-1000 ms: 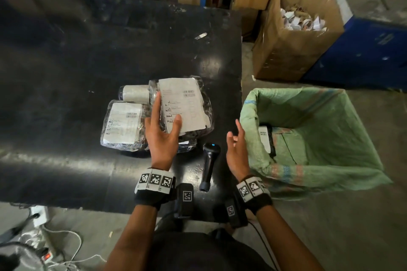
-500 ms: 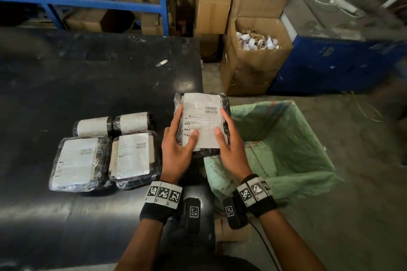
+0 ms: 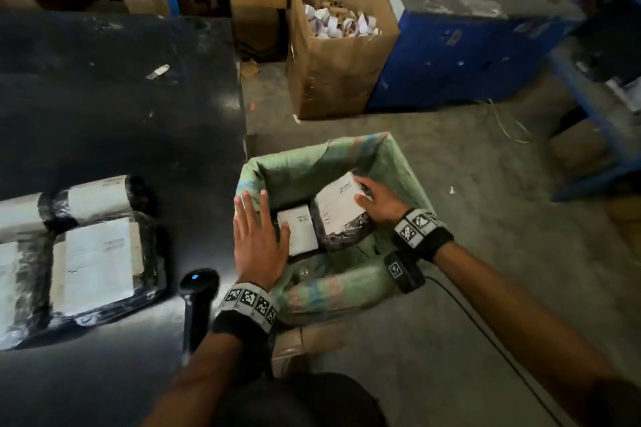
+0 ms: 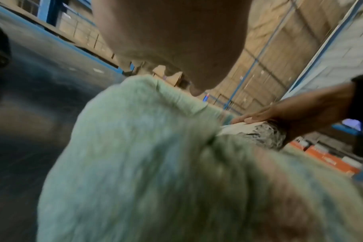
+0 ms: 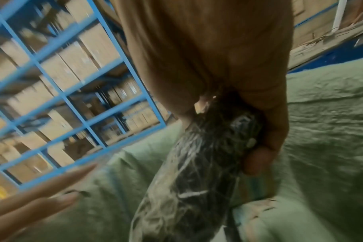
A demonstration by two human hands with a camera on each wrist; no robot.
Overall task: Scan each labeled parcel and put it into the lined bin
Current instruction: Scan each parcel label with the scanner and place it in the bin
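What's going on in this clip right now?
A person is putting a labeled parcel into the green-lined bin. The right hand grips the parcel inside the bin, beside another parcel already lying there. The left hand is open with fingers spread above the bin's near-left edge, holding nothing. More wrapped parcels wait on the black table, and the handheld scanner lies on the table near its edge.

The right hand [image 3: 381,203] grips a labeled parcel [image 3: 341,211] inside the lined bin [image 3: 402,163]; the left hand [image 3: 258,243] hovers flat.
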